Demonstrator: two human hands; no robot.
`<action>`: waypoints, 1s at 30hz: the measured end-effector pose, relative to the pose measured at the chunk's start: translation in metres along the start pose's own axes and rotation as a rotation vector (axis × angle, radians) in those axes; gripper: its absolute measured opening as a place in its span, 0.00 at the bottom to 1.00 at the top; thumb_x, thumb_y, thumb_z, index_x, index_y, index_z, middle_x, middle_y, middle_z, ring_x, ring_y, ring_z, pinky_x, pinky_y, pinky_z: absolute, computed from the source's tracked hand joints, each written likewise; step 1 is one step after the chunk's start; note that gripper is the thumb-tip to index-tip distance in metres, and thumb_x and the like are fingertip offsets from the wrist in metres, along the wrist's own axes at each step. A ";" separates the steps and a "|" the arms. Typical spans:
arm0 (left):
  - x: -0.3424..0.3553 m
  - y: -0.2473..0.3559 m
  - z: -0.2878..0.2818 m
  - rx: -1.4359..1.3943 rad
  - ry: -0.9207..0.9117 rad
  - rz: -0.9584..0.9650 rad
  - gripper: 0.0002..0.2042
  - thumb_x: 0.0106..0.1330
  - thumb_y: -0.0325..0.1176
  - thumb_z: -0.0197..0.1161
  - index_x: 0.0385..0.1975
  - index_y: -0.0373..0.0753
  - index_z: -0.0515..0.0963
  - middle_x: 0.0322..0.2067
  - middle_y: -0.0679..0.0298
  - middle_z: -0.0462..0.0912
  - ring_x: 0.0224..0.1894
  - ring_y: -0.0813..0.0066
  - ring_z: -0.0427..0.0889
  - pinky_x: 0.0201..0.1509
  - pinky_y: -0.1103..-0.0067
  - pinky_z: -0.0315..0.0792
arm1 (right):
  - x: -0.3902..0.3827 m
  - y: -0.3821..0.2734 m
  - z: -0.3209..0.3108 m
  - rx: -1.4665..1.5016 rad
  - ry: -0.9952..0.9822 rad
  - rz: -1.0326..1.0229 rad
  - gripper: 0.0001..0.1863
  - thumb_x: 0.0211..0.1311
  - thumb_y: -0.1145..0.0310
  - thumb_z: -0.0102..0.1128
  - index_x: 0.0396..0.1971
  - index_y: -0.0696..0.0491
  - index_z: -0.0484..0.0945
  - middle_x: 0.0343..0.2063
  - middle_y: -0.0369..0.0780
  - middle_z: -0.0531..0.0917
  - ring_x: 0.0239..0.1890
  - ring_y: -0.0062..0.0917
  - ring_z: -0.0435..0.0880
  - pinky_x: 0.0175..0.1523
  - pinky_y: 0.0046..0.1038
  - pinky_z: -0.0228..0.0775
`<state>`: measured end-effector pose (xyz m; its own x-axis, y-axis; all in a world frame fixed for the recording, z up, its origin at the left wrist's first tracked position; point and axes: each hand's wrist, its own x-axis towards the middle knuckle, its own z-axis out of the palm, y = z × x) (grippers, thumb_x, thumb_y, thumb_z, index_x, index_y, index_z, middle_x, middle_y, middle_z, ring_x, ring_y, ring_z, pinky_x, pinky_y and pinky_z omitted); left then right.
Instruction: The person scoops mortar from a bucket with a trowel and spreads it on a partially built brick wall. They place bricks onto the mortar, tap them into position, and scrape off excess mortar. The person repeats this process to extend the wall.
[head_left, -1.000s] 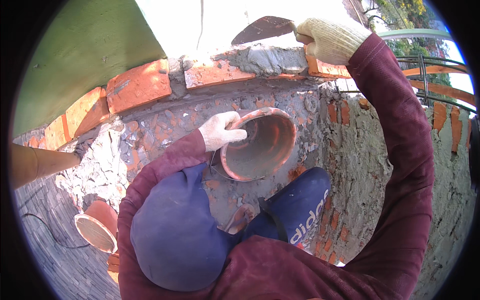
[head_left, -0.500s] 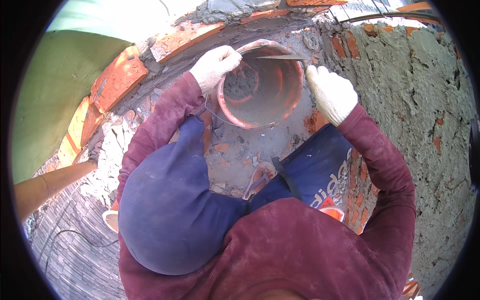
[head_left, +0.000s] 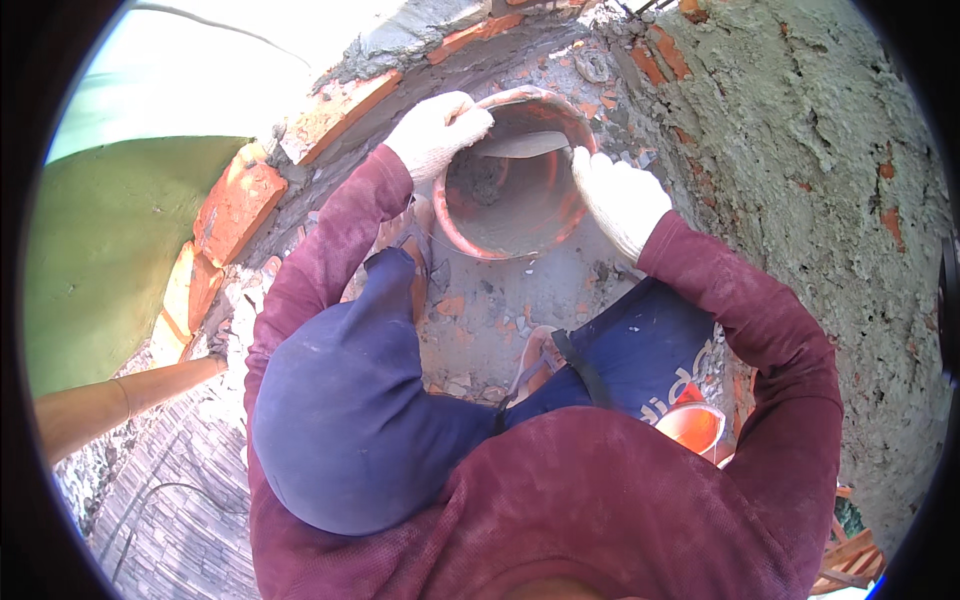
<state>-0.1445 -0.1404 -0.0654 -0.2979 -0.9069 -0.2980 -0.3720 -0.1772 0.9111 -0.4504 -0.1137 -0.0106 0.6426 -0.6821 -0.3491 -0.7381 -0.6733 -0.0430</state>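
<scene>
An orange bucket (head_left: 456, 232), smeared grey inside, stands tilted toward me on the rubble-strewn ground. A lump of wet mortar (head_left: 476, 184) lies at its left inner side. My gloved left hand (head_left: 438, 132) is closed on the bucket's upper left rim. In my gloved right hand (head_left: 624, 202), at the right rim, is a trowel (head_left: 524, 146); its handle is mostly hidden by the fingers. The pale blade reaches across the bucket's mouth, pointing left toward my left hand.
A rough mortar-coated brick wall (head_left: 830, 220) rises on the right. Orange bricks (head_left: 240, 203) edge the left side beside a green sheet (head_left: 120, 260). A wooden pole (head_left: 130, 395) juts in at left. A smaller orange pail (head_left: 692, 425) sits by my right leg.
My right hand has moved left and slightly down with the trowel, bringing the blade lower into the bucket's mouth. My left hand stays on the rim. The view has shifted a little.
</scene>
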 end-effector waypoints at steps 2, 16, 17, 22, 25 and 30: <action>0.009 0.008 0.009 0.028 -0.045 0.003 0.12 0.74 0.42 0.64 0.34 0.39 0.80 0.31 0.71 0.80 0.37 0.82 0.75 0.43 0.78 0.72 | 0.003 0.008 0.029 -0.049 0.060 -0.035 0.26 0.67 0.73 0.54 0.65 0.65 0.69 0.40 0.48 0.84 0.36 0.38 0.88 0.38 0.39 0.82; 0.029 0.005 0.006 0.008 -0.033 -0.008 0.14 0.73 0.44 0.66 0.36 0.38 0.80 0.31 0.70 0.81 0.37 0.82 0.76 0.43 0.79 0.72 | -0.030 -0.012 0.041 -0.061 -0.196 -0.032 0.27 0.68 0.72 0.56 0.64 0.69 0.68 0.42 0.50 0.85 0.39 0.40 0.90 0.42 0.39 0.83; 0.028 0.005 0.010 0.005 -0.021 0.004 0.14 0.73 0.45 0.66 0.37 0.38 0.80 0.31 0.70 0.80 0.37 0.82 0.76 0.43 0.79 0.72 | -0.038 -0.005 0.038 0.004 -0.268 -0.028 0.28 0.68 0.71 0.56 0.65 0.68 0.67 0.42 0.50 0.85 0.40 0.41 0.90 0.43 0.40 0.83; 0.030 0.007 0.010 0.003 -0.030 0.027 0.16 0.74 0.47 0.67 0.38 0.38 0.80 0.32 0.71 0.80 0.38 0.83 0.75 0.44 0.80 0.71 | 0.000 -0.003 0.000 -0.026 -0.056 0.143 0.28 0.69 0.70 0.58 0.64 0.68 0.68 0.44 0.50 0.84 0.42 0.40 0.90 0.44 0.39 0.83; 0.030 0.002 0.011 -0.076 0.005 0.032 0.17 0.72 0.48 0.68 0.38 0.37 0.82 0.31 0.68 0.81 0.36 0.79 0.78 0.43 0.77 0.73 | -0.005 -0.010 0.041 -0.050 -0.109 0.123 0.29 0.68 0.70 0.58 0.65 0.68 0.67 0.41 0.50 0.85 0.39 0.40 0.91 0.42 0.39 0.84; 0.024 -0.011 -0.002 -0.103 0.001 0.070 0.15 0.73 0.46 0.67 0.36 0.38 0.81 0.31 0.67 0.83 0.35 0.81 0.80 0.43 0.78 0.74 | -0.023 -0.005 0.016 0.102 -0.259 -0.025 0.25 0.66 0.71 0.58 0.61 0.67 0.70 0.38 0.50 0.85 0.36 0.42 0.91 0.41 0.40 0.84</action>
<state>-0.1456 -0.1609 -0.0821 -0.3195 -0.9187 -0.2324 -0.2576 -0.1519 0.9543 -0.4647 -0.0904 -0.0173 0.5961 -0.5613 -0.5740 -0.7483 -0.6475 -0.1439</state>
